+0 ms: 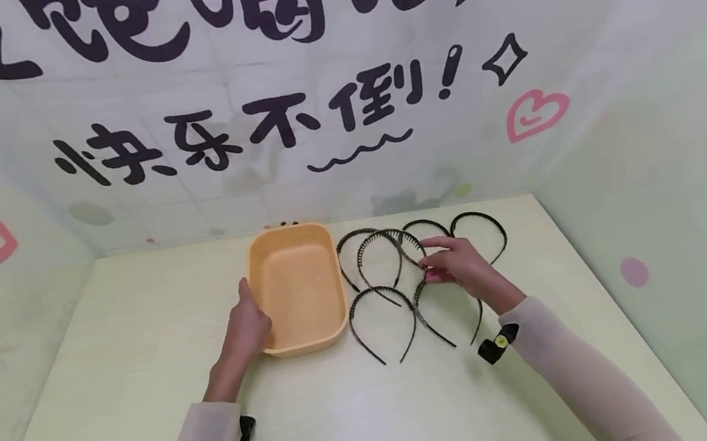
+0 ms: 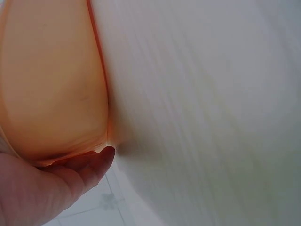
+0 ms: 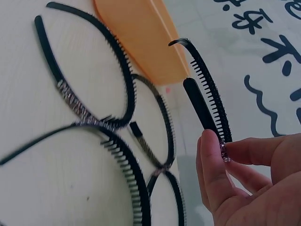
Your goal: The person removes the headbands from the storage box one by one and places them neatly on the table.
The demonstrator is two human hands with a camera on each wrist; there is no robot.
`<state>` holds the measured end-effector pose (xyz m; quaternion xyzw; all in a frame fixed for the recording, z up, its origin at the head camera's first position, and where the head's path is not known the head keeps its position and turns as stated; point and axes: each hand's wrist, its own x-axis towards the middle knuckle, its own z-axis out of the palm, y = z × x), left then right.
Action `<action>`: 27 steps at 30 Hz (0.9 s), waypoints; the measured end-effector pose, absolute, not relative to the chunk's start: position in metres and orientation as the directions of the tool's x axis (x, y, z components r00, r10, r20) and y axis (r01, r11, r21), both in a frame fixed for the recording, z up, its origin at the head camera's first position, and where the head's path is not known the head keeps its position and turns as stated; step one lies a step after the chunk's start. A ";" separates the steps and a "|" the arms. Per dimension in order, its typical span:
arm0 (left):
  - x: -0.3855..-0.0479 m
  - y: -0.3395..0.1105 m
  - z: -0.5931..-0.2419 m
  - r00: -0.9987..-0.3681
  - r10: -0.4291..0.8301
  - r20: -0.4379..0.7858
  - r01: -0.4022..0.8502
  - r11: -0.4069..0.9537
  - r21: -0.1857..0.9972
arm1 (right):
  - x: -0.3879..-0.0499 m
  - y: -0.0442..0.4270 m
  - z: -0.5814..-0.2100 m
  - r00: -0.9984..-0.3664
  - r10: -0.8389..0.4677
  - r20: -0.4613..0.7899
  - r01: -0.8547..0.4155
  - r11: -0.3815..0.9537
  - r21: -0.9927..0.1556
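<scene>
A shallow orange plastic tray (image 1: 299, 295) stands on the table, its inside bare. My left hand (image 1: 246, 329) grips its left side; in the left wrist view the fingers (image 2: 96, 165) curl round the tray's edge. With thumb and fingers, my right hand (image 1: 460, 266) pinches a thin black toothed headband (image 3: 211, 89) at a glittery part, holding it tilted above the others. Several similar headbands lie right of the tray: two in front, one at the front left (image 1: 354, 317), and more behind (image 1: 476, 214). Part of the front right headband (image 1: 430, 323) is hidden by my right hand.
The pale table (image 1: 161, 335) meets a white wall sheet (image 1: 224, 208) with black lettering at the back. Side panels (image 1: 661, 210) stand at left and right. A dark strap (image 1: 499, 344) sits at the right wrist, another (image 1: 247, 428) at the left.
</scene>
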<state>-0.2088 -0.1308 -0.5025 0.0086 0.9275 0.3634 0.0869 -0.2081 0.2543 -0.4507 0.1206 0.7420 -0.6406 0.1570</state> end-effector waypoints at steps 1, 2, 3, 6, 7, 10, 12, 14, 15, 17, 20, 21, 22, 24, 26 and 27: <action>-0.209 -0.132 -0.503 -0.983 0.079 -0.163 -0.052 0.737 0.674 | -0.208 0.258 -0.452 -0.922 -0.018 -0.386 0.379 0.154 -0.912; -0.209 -0.132 -0.503 -0.983 0.078 -0.166 -0.055 0.739 0.671 | -0.207 0.262 -0.453 -0.922 -0.017 -0.386 0.379 0.161 -0.911; -0.209 -0.133 -0.503 -0.983 0.076 -0.165 -0.055 0.743 0.667 | -0.206 0.266 -0.455 -0.922 -0.012 -0.387 0.380 0.168 -0.910; -0.208 -0.134 -0.504 -0.983 0.076 -0.169 -0.058 0.742 0.668 | -0.203 0.277 -0.460 -0.921 0.007 -0.389 0.383 0.194 -0.903; -0.207 -0.134 -0.504 -0.983 0.075 -0.168 -0.057 0.743 0.667 | -0.202 0.281 -0.461 -0.920 0.014 -0.392 0.387 0.200 -0.900; -0.207 -0.133 -0.504 -0.983 0.076 -0.166 -0.056 0.741 0.669 | -0.198 0.294 -0.465 -0.915 0.030 -0.402 0.398 0.222 -0.890; -0.207 -0.132 -0.504 -0.983 0.077 -0.165 -0.054 0.742 0.669 | -0.195 0.303 -0.467 -0.913 0.041 -0.407 0.405 0.234 -0.884; -0.208 -0.132 -0.504 -0.984 0.080 -0.159 -0.047 0.745 0.666 | -0.193 0.312 -0.470 -0.912 0.054 -0.407 0.407 0.248 -0.879; -0.208 -0.131 -0.504 -0.984 0.081 -0.158 -0.045 0.746 0.664 | -0.191 0.317 -0.471 -0.912 0.061 -0.406 0.408 0.255 -0.877; -0.208 -0.131 -0.504 -0.984 0.083 -0.159 -0.044 0.748 0.662 | -0.187 0.325 -0.472 -0.911 0.072 -0.405 0.409 0.262 -0.874; -0.209 -0.131 -0.505 -0.984 0.085 -0.158 -0.041 0.751 0.659 | -0.182 0.338 -0.474 -0.910 0.092 -0.405 0.415 0.267 -0.870; -0.209 -0.131 -0.505 -0.984 0.085 -0.159 -0.042 0.750 0.660 | -0.180 0.342 -0.474 -0.909 0.096 -0.405 0.416 0.269 -0.869; -0.209 -0.131 -0.505 -0.984 0.085 -0.159 -0.042 0.751 0.659 | -0.178 0.346 -0.475 -0.908 0.103 -0.406 0.418 0.268 -0.868; -0.210 -0.131 -0.505 -0.983 0.087 -0.162 -0.043 0.750 0.660 | -0.174 0.354 -0.476 -0.905 0.120 -0.409 0.426 0.271 -0.863; -0.210 -0.131 -0.504 -0.982 0.087 -0.166 -0.045 0.748 0.662 | -0.171 0.362 -0.478 -0.901 0.132 -0.413 0.433 0.276 -0.858; -0.210 -0.131 -0.504 -0.981 0.087 -0.171 -0.049 0.747 0.663 | -0.169 0.366 -0.478 -0.899 0.138 -0.415 0.437 0.282 -0.854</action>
